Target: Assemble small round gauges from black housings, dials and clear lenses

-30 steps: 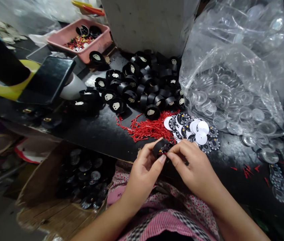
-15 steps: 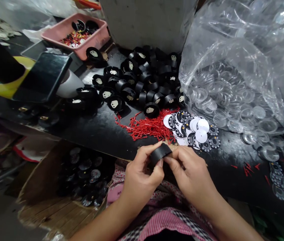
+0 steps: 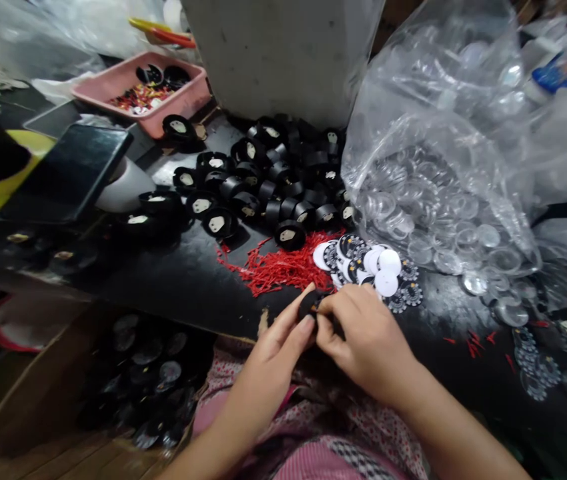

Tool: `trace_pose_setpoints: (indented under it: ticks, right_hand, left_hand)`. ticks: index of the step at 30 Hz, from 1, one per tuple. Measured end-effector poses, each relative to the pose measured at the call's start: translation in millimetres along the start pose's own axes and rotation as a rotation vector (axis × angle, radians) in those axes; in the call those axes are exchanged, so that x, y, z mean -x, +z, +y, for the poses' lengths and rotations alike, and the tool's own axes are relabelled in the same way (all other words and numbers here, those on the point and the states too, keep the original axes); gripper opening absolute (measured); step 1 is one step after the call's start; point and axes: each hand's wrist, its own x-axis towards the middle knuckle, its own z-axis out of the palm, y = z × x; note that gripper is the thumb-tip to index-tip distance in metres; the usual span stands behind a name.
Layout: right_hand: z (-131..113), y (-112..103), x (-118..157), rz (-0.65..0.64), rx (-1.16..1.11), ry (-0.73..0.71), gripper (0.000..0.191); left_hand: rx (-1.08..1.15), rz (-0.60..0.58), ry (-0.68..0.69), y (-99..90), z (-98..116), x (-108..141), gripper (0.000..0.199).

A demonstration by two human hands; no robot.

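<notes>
"Black round case [image 3: 308,303], one: where?"

"Held over the bench's [image 3: 178,287] near edge, between thumb and fingers of the left hand [image 3: 276,340]."

"Right hand [image 3: 363,333]?"

"Fingers curled narrow, tips at the case's side; anything pinched between them is hidden."

"Beyond the hands?"

"Red pointers [image 3: 283,267], one heap. Dials [image 3: 388,283], some white, some black and printed, overlapping at the heap's right. Black cases [image 3: 267,193], a pile behind both."

"Right of the pile?"

"Clear bag [image 3: 463,133], one, with clear rings [image 3: 428,200] inside; a few loose red pointers lie nearer the edge."

"Far left?"

"Pink tub [image 3: 163,120], one, small mixed pieces within; phone [image 3: 71,173], one, dark, tilted."

"Below the bench?"

"Cardboard box [image 3: 38,373], one, round pieces [image 3: 171,371] inside, too dim to detail."
</notes>
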Motion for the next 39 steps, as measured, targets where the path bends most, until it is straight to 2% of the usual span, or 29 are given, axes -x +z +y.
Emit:
trace_pose_setpoints:
  ticks: [3,5,7,8,10,12,14,16,19,23,26,29,30,31,33,36,39]
  right_hand:
    - [-9.1,-1.7,-0.9,0.047,-0.079,0.118,0.018]
    - [-12.1,-6.5,-1.4,0.015,-0.162,0.237,0.014]
    - [-5.9,-14.4,-3.8,-0.099,-0.266,0.297,0.01]
    - [2.5,-19.1,-6.3,-0.148,-0.308,0.302,0.01]
    - [30.2,-28.3,-14.7,-0.156,-0.298,0.287,0.012]
    - [67.4,-35.1,-25.8,0.065,-0.02,0.351,0.017]
    - [103.3,-39.0,-35.7,0.077,0.307,0.431,0.026]
    - [129.2,-40.3,-40.5,0.034,0.342,0.428,0.023]
    - [146.4,-40.0,-36.9,-0.019,0.307,0.385,0.02]
    - [151.2,-43.6,-25.6,-0.003,0.285,0.373,0.016]
    - [141.0,-50.1,-18.8,0.067,0.26,0.385,0.011]
    - [104.1,-49.4,-11.1,0.177,0.037,0.449,0.016]
    - [86.7,-46.3,-8.1,0.166,-0.131,0.466,0.019]
    - [68.5,-42.0,-5.0,0.082,-0.302,0.453,0.019]
    - [35.1,-31.6,0.8,-0.048,-0.469,0.37,0.021]
    - [6.3,-18.9,6.3,-0.034,-0.409,0.276,0.028]
    - [1.7,-15.5,5.8,-0.039,-0.335,0.304,0.023]
  left_hand:
    - [0.058,0.12,-0.054,4.1,-3.1,2.0,0.044]
    - [-0.069,0.108,0.024,1.6,-3.7,0.3,0.044]
    - [-0.255,0.052,0.145,-3.6,-2.6,-3.1,0.043]
    - [-0.315,0.029,0.188,-6.2,-1.8,-4.9,0.043]
    - [-0.311,0.002,0.217,-10.1,-1.3,-7.9,0.044]
    - [-0.207,-0.014,0.204,-11.7,-2.8,-9.6,0.046]
    - [-0.151,-0.054,0.184,-12.0,-5.8,-10.2,0.045]
    - [-0.162,-0.106,0.16,-11.9,-9.0,-10.6,0.042]
    - [-0.165,-0.148,0.126,-12.4,-13.5,-12.3,0.042]
    - [-0.074,-0.14,0.131,-14.0,-20.6,-17.4,0.038]
    - [0.003,-0.126,0.115,-12.2,-20.8,-19.9,0.034]
    - [0.138,-0.139,0.057,-5.5,-12.4,-18.7,0.031]
    - [0.18,-0.159,0.03,-2.7,-8.8,-17.7,0.03]
    - [0.213,-0.183,0.003,0.0,-5.5,-16.7,0.029]
    - [0.239,-0.219,-0.023,4.4,-0.9,-14.8,0.031]
    - [0.183,-0.208,0.015,5.9,-0.2,-12.4,0.029]
    - [0.046,-0.177,0.097,2.6,-3.5,-9.8,0.034]
